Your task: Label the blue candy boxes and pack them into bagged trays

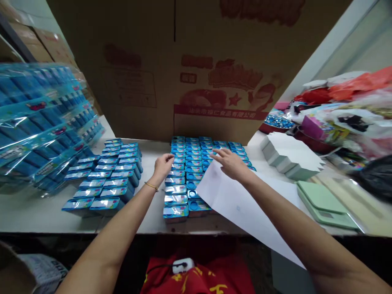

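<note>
Several rows of small blue boxes (176,211) stand packed together on the white table, and those toward the middle have round blue lids showing. At the left edge of this block is my left hand (163,165), its thumb and fingertips pinched together; whether anything is between them I cannot make out. My right hand (228,163) is over the right part of the block, fingers stretched out and apart. Under that hand and forearm lies a large white sheet (245,204), covering some of the boxes and hanging over the table's front edge.
More blue boxes (105,203) stand in rows at the left, beside plastic-wrapped stacks (36,122). A large cardboard carton (196,94) rises behind. Rightward are a stack of white card (290,153), a green scale (326,204), a tub of blue pieces (277,121) and bags (352,114).
</note>
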Demonstrator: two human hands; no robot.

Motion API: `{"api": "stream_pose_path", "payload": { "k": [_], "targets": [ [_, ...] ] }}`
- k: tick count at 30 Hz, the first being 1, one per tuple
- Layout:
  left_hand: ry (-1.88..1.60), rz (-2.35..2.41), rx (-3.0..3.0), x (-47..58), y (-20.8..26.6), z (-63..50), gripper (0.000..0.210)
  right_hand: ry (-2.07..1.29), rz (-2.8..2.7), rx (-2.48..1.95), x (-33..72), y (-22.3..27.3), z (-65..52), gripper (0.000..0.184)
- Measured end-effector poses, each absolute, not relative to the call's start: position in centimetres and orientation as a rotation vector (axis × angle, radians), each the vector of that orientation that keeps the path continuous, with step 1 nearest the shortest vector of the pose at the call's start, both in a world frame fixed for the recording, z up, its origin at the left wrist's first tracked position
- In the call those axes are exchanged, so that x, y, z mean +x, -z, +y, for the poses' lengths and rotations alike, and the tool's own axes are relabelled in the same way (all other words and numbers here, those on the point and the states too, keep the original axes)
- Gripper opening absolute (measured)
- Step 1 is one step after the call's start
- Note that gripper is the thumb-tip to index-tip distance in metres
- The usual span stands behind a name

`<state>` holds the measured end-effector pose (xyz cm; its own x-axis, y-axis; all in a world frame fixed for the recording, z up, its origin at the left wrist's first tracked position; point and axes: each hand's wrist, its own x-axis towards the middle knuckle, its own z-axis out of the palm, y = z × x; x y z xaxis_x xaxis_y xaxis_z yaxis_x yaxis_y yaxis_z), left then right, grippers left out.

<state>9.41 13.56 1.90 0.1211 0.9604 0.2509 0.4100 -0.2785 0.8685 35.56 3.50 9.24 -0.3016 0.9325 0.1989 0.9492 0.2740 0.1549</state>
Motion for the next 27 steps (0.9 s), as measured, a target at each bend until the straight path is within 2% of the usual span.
{"api": "stream_pose_path", "payload": {
  "k": [2, 5, 6, 11, 16, 18, 21, 22, 24, 26, 27],
  "targets": [
    [-1.005, 1.147, 1.833, 12.2, -2.7, 11.7, 0.029, 0.407, -2.525, -1.804, 37.0, -7.2, 2.9, 0.041],
    [-0.761, 0.956, 1.869, 15.9, -3.9, 9.3, 0.031, 0.445, -2.55, -1.721, 37.5, -5.7, 2.0, 0.016],
    [-0.694, 0.938, 1.846, 16.8, -4.2, 8.6, 0.032, 0.445, -2.55, -1.694, 37.5, -5.7, 1.5, 0.016],
    [-0.505, 0.97, 1.745, 19.2, -4.6, 6.2, 0.035, 0.259, -2.331, -1.72, 40.1, -6.8, -2.6, 0.024],
    [-0.433, 0.911, 1.895, 21.1, -4.6, 4.2, 0.027, 0.044, -1.859, -2.142, 46.4, -5.4, -6.0, 0.061],
    [-0.524, 0.886, 2.046, 21.7, -5.1, 2.7, 0.028, -0.11, -1.701, -2.183, 48.4, -4.6, -6.8, 0.069],
    [-0.756, 0.706, 2.344, 22.1, -6.5, -0.9, 0.031, -0.272, -1.642, -1.874, 50.1, -4.4, -8.0, 0.079],
    [-0.8, 0.625, 2.418, 22.0, -6.9, -2.2, 0.031, -0.315, -1.652, -1.755, 50.4, -4.5, -8.4, 0.077],
    [-0.862, 0.485, 2.526, 21.7, -7.4, -4.9, 0.033, -0.377, -1.682, -1.621, 50.5, -5.1, -9.4, 0.062],
    [-0.914, 0.399, 2.626, 21.1, -7.4, -7.0, 0.033, -0.349, -1.657, -1.595, 50.2, -5.8, -10.4, 0.049],
    [-0.944, 0.372, 2.675, 20.8, -7.1, -7.9, 0.032, -0.3, -1.622, -1.591, 49.9, -6.1, -10.9, 0.048]
  ]
}}
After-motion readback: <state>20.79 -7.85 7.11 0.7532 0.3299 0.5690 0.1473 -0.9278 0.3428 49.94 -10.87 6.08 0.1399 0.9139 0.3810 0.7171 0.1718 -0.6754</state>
